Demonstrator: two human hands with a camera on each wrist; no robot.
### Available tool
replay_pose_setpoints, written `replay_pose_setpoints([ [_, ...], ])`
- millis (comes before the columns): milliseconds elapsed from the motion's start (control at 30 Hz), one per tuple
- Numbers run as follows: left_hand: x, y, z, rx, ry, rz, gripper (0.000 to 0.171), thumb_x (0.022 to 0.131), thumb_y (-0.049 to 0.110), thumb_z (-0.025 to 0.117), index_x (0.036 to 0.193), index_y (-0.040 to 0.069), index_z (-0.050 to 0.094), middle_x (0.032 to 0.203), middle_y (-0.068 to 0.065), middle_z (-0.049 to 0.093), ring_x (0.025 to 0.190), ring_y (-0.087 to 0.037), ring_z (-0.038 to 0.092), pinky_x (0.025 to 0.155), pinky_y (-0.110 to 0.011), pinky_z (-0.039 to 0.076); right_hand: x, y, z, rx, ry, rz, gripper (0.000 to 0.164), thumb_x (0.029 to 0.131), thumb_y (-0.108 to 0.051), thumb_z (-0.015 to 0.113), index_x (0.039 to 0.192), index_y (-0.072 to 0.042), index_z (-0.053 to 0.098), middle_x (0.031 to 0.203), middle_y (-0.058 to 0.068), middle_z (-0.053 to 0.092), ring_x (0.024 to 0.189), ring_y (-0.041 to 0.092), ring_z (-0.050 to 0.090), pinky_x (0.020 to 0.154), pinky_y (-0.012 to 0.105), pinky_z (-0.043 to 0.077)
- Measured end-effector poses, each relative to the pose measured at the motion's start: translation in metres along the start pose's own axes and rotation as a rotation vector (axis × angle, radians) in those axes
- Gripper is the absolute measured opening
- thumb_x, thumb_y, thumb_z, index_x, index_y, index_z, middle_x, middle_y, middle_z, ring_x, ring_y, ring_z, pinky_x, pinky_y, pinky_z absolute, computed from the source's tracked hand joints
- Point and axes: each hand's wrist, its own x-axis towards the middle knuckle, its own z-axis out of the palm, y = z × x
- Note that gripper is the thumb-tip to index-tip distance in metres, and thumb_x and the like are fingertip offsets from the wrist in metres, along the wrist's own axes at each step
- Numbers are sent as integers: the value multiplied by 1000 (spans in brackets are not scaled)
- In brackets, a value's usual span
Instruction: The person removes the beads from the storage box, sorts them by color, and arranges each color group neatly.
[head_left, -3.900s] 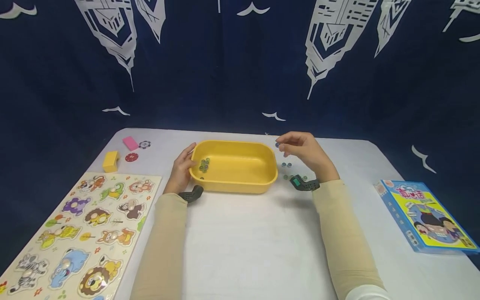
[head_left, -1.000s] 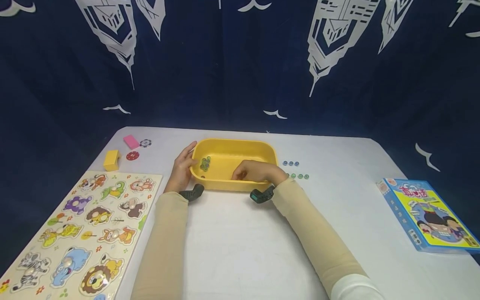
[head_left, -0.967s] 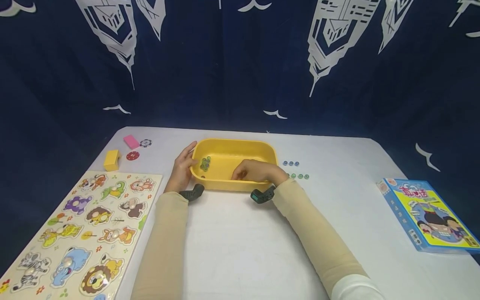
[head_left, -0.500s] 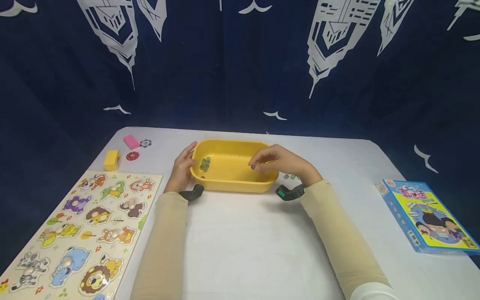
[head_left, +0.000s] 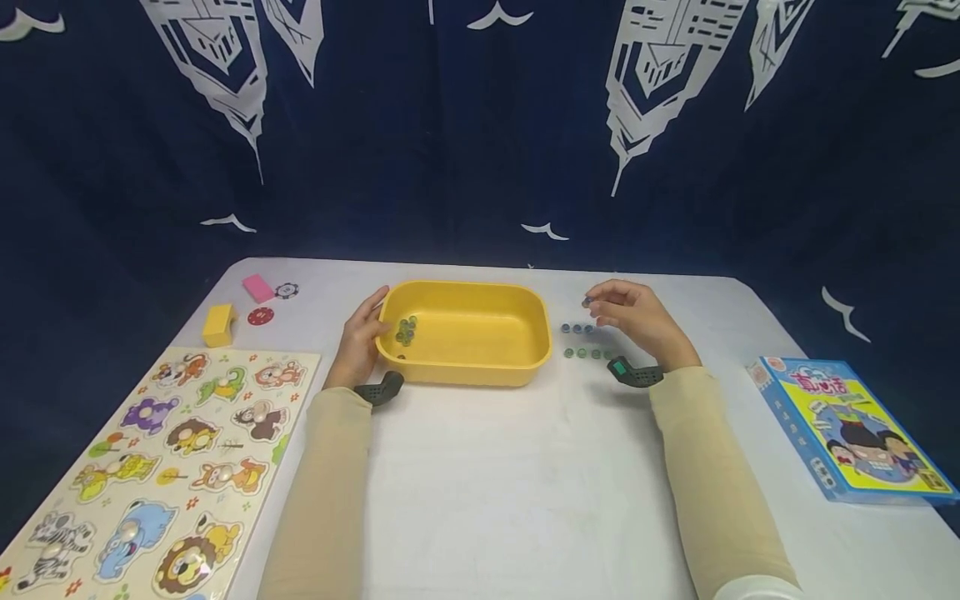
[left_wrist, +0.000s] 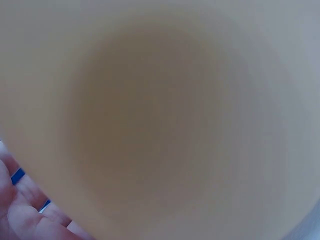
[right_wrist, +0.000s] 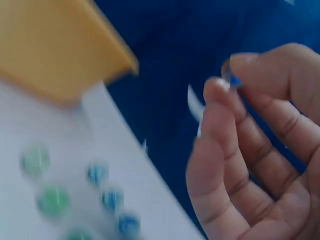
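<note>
My left hand [head_left: 358,340] grips the left end of a yellow plastic basin [head_left: 480,375], thumb over the rim. In the left wrist view a blurred yellowish surface fills most of the picture, with fingers [left_wrist: 35,210] at the lower left. Inside the basin, green and dark marbles [head_left: 406,330] cluster at the left end. My right hand [head_left: 637,321] pinches a small bluish marble [right_wrist: 232,77] between thumb and fingertip, raised above the table to the basin's right. Just below it lie a row of three blue marbles [head_left: 577,329] and a row of several green marbles [head_left: 582,353].
A wooden animal puzzle board [head_left: 172,458] lies at the left. Behind it are a yellow block [head_left: 218,325], a pink piece [head_left: 258,288], a red chip [head_left: 260,316] and a black-and-white chip [head_left: 287,290]. A blue-and-yellow game box [head_left: 855,429] lies at the right edge.
My right hand reached into the basin, came up with a marble and moved right, over the marble rows. The blue row has grown from two to three. My left hand stays on the basin.
</note>
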Motion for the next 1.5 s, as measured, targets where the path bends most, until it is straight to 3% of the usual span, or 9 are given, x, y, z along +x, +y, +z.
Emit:
replay_pose_setpoints([
  [133, -1, 1, 0, -2, -2, 3, 72, 86, -1, 41, 157, 10, 29, 159, -13, 34, 146, -25, 34, 119, -37, 28, -1, 20, -11, -55, 69, 51, 31, 95, -18, 65, 120, 0, 60, 113, 0, 68, 103, 19, 62, 86, 27, 55],
  [267, -2, 1, 0, 1, -6, 7, 73, 86, -1, 41, 157, 9, 28, 159, -14, 34, 146, -26, 34, 119, -37, 28, -1, 36, -17, -101, 106, 80, 35, 94, -23, 69, 120, 0, 63, 112, 7, 67, 92, 18, 62, 75, 25, 55],
  [533, -1, 1, 1, 7, -3, 4, 72, 86, 0, 40, 157, 9, 28, 159, -14, 35, 146, -26, 34, 120, -38, 27, 2, 55, -19, -178, 116, 170, 33, 92, -25, 70, 117, -3, 68, 66, -3, 52, 53, 9, 44, 49, 23, 40],
  [800, -1, 1, 1, 6, 9, 2, 73, 85, 1, 41, 157, 10, 29, 158, -13, 36, 145, -25, 35, 120, -39, 27, 5, 58, -16, -293, 140, 221, 33, 90, -26, 71, 117, -7, 70, 65, -2, 54, 53, 10, 45, 52, 24, 42],
  [900, -1, 1, 1, 8, 9, -1, 74, 85, 1, 41, 157, 11, 29, 158, -12, 36, 145, -25, 35, 120, -38, 27, 4, 57, -16, -284, 137, 219, 35, 91, -26, 69, 121, -8, 69, 68, -1, 54, 53, 11, 45, 53, 25, 42],
  [1067, -1, 1, 1, 3, 2, -1, 74, 85, 1, 41, 157, 10, 28, 159, -13, 35, 146, -25, 34, 119, -38, 27, 3, 42, -16, -251, 171, 178, 39, 95, -29, 64, 129, -9, 64, 81, 2, 55, 56, 13, 45, 55, 27, 42],
  [1267, -1, 0, 1, -1, 1, 8, 73, 85, 1, 41, 157, 8, 29, 157, -15, 37, 144, -28, 36, 119, -41, 28, 2, -4, -3, -226, 180, 59, 40, 96, -32, 65, 129, -10, 64, 103, 6, 59, 66, 17, 49, 66, 32, 44],
  [1367, -1, 0, 0, -7, -11, 8, 73, 85, 1, 40, 157, 8, 28, 157, -16, 36, 144, -28, 35, 119, -41, 27, 2, -26, 12, -186, 107, -46, 34, 95, -26, 66, 123, -7, 66, 99, 4, 59, 64, 17, 49, 63, 29, 46],
  [1500, -1, 0, 0, -10, -7, -2, 73, 86, 2, 41, 157, 11, 28, 158, -14, 36, 145, -27, 35, 120, -40, 26, 2, -48, 41, -163, -42, -157, 31, 95, -19, 66, 120, -1, 66, 93, 13, 62, 62, 19, 52, 56, 26, 47],
])
